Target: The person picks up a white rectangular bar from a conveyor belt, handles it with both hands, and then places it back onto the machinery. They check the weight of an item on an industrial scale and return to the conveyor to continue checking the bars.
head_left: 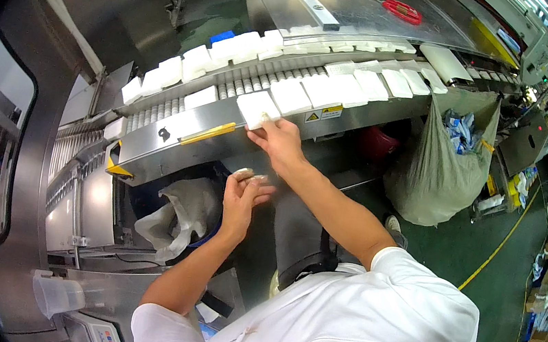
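Observation:
My right hand reaches to the near edge of the conveyor. Its thumb and fingers close on the lower corner of a flat white packet, which overhangs the steel side rail. Other white packets lie in a slightly overlapping row to the right of it. A second row of white packets runs along the conveyor's far side. Below the rail, my left hand is raised with its fingers bent together. A small pale brownish thing shows at its fingertips, too small to name.
Rollers run between the packet rows. Under the rail stands a dark blue bin with a pale liner bag. A large grey-green sack holding crumpled wrappers hangs at right. A scale and plastic jug are lower left.

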{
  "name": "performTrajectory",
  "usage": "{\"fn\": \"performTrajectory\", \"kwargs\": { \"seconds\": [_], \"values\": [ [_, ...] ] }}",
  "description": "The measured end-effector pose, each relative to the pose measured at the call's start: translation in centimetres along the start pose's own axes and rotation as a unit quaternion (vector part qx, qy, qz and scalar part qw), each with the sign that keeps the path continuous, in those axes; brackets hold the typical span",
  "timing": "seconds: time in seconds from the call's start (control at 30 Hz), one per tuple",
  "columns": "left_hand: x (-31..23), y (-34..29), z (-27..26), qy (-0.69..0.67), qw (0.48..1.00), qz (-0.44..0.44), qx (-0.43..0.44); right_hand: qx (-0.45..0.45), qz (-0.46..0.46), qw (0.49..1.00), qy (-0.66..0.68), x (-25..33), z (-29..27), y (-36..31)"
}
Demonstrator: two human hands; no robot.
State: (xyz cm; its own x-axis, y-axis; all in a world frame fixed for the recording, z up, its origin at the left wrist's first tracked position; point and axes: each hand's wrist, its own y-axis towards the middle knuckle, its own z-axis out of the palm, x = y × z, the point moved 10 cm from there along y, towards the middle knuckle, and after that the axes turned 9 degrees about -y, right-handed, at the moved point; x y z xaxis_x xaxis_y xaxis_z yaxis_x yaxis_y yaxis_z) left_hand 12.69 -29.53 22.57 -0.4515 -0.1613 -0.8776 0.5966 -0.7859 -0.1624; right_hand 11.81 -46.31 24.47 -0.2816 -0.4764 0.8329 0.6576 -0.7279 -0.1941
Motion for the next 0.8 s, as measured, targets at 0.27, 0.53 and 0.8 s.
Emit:
{"fn": "performTrajectory", "kwargs": {
  "seconds": [0.27,0.53,0.8],
  "values": [
    [0.7,-0.1,0.3,-0.013,1.0,-0.015,0.021,0.01,-0.037,0.996,-0.084,2.0,-0.1,0.3],
    [0.9,-0.2,0.0,0.009,0.999,-0.024,0.028,0.022,-0.058,0.997,-0.049,1.5,1.0,1.5],
    [1.2,-0.5,0.3,0.008,0.999,-0.044,0.024,0.007,-0.027,0.992,-0.127,1.4,-0.1,0.7]
  ]
}}
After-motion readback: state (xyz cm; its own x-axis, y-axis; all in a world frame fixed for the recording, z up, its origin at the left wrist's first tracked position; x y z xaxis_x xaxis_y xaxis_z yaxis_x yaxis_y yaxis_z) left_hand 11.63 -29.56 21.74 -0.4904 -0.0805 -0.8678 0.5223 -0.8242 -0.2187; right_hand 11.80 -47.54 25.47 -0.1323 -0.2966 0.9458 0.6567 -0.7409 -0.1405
